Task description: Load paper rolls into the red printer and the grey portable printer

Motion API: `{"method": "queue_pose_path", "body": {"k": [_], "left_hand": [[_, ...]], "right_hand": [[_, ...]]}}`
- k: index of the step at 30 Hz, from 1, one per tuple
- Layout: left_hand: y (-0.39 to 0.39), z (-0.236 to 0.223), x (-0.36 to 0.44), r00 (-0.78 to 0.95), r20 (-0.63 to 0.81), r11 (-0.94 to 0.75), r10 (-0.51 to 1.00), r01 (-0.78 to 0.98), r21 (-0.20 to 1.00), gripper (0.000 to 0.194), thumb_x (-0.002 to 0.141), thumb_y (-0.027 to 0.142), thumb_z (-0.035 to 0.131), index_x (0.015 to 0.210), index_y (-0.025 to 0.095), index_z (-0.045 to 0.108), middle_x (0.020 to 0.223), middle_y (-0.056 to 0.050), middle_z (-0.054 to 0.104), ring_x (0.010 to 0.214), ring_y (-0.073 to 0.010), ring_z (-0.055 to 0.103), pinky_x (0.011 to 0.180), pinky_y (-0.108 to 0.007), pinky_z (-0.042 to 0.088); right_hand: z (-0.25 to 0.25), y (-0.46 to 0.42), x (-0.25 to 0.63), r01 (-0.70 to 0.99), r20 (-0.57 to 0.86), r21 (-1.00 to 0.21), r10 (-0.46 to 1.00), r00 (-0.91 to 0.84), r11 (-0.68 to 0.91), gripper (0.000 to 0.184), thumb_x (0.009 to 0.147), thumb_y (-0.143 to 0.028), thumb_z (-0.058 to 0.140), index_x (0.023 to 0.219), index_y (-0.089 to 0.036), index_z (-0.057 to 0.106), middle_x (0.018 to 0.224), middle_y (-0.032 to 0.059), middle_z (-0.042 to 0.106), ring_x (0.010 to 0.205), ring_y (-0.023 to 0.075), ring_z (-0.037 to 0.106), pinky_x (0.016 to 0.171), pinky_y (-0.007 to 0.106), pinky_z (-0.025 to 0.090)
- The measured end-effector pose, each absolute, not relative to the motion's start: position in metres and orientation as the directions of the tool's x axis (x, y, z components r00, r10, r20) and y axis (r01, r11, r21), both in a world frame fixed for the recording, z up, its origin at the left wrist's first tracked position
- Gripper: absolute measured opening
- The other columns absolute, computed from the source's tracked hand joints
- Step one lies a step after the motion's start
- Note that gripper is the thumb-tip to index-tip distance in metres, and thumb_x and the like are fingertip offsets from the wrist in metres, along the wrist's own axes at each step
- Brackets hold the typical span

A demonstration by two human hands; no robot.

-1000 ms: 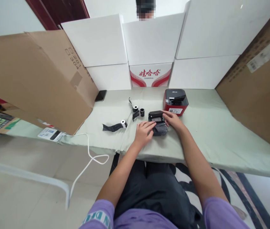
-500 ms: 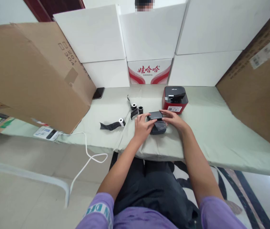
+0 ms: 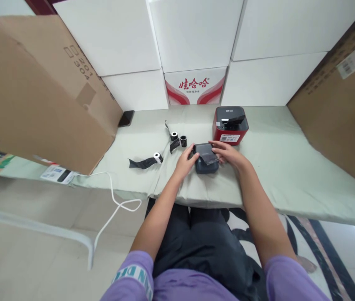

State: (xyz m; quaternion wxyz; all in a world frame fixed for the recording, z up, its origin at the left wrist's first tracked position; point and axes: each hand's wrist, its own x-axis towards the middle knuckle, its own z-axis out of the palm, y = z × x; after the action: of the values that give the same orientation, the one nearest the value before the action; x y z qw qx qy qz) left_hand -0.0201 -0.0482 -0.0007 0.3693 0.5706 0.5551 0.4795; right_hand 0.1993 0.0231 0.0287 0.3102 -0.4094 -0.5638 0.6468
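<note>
A small dark portable printer (image 3: 207,168) stands near the table's front edge, its dark grey lid (image 3: 203,149) appearing down. From its front a short black strip (image 3: 209,159) sticks out. My left hand (image 3: 186,160) grips the printer's left side, thumb along the edge. On the right side, my right hand (image 3: 227,154) has its fingers at the lid's edge and beside the strip; some fingertips are hidden. Left of the printer lie small rolls: one roll (image 3: 157,157) with a long black tail, another roll (image 3: 174,136) and a dark roll (image 3: 183,141).
A red and black box-shaped device (image 3: 230,125) stands behind my right hand. White boxes (image 3: 196,85) wall off the back, with cardboard boxes (image 3: 39,92) on both sides. A phone (image 3: 126,118) lies at back left. A white cable (image 3: 114,200) hangs off the front edge.
The printer's lid has come down toward its body, and my left fingers have drawn back from its top to its left side. The camera view has tipped slightly downward.
</note>
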Motion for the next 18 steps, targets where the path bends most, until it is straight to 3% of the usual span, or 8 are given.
{"method": "queue_pose_path", "body": {"k": [4,7,9,12,15,18], "left_hand": [[-0.047,0.001,-0.022,-0.067,0.132,-0.111,0.989,0.257,0.960,0.059,0.093,0.035,0.066,0.151,0.023,0.056,0.161,-0.008,0.050,0.150,-0.0253,0.046,0.128,-0.039,0.032],[-0.046,0.004,-0.021,-0.056,0.120,-0.103,0.991,0.239,0.966,0.058,0.092,0.031,0.068,0.149,0.023,0.058,0.160,-0.008,0.052,0.148,-0.0262,0.049,0.126,-0.039,0.036],[-0.048,0.006,-0.019,-0.077,0.128,-0.102,0.989,0.270,0.957,0.058,0.092,0.031,0.068,0.148,0.022,0.059,0.159,-0.008,0.053,0.147,-0.0264,0.051,0.125,-0.039,0.037],[-0.053,0.007,-0.015,-0.134,0.166,-0.106,0.977,0.373,0.922,0.057,0.095,0.034,0.065,0.149,0.019,0.058,0.157,-0.010,0.055,0.146,-0.0267,0.052,0.126,-0.039,0.036],[-0.057,0.007,-0.013,-0.145,0.183,-0.106,0.972,0.427,0.898,0.053,0.098,0.034,0.059,0.148,0.018,0.060,0.154,-0.010,0.057,0.145,-0.0265,0.053,0.126,-0.040,0.037],[-0.056,0.006,-0.014,-0.118,0.189,-0.122,0.975,0.426,0.897,0.050,0.098,0.027,0.055,0.146,0.017,0.061,0.152,-0.009,0.059,0.144,-0.0257,0.055,0.125,-0.040,0.039]], "right_hand": [[0.030,0.020,0.195,0.005,-0.111,-0.993,0.891,-0.440,-0.121,0.060,0.077,-0.024,0.075,0.136,-0.017,0.066,0.098,0.0060,0.077,0.039,0.0057,0.044,0.038,0.024,0.036],[0.031,0.018,0.193,-0.002,-0.087,-0.995,0.907,-0.412,-0.096,0.057,0.074,-0.027,0.077,0.130,-0.020,0.069,0.117,0.0086,0.074,0.041,0.0037,0.042,0.039,0.024,0.035],[0.032,0.016,0.193,0.008,-0.091,-0.995,0.914,-0.395,-0.095,0.058,0.074,-0.031,0.076,0.130,-0.021,0.069,0.114,0.0076,0.075,0.043,0.0045,0.041,0.040,0.024,0.036],[0.032,0.002,0.198,0.074,-0.105,-0.994,0.930,-0.351,-0.084,0.062,0.077,-0.037,0.069,0.136,-0.019,0.066,0.093,0.0046,0.075,0.051,0.0103,0.047,0.050,0.027,0.045],[0.028,-0.029,0.196,0.222,-0.027,-0.974,0.947,-0.321,0.047,0.065,0.077,-0.038,0.061,0.138,-0.019,0.065,0.106,0.0074,0.075,0.084,0.0225,0.064,0.081,0.040,0.055],[0.021,-0.065,0.175,0.524,0.080,-0.835,0.980,-0.180,0.165,0.083,0.069,-0.048,0.072,0.145,-0.017,0.056,0.136,0.0158,0.065,0.122,0.0378,0.057,0.105,0.053,0.047]]}}
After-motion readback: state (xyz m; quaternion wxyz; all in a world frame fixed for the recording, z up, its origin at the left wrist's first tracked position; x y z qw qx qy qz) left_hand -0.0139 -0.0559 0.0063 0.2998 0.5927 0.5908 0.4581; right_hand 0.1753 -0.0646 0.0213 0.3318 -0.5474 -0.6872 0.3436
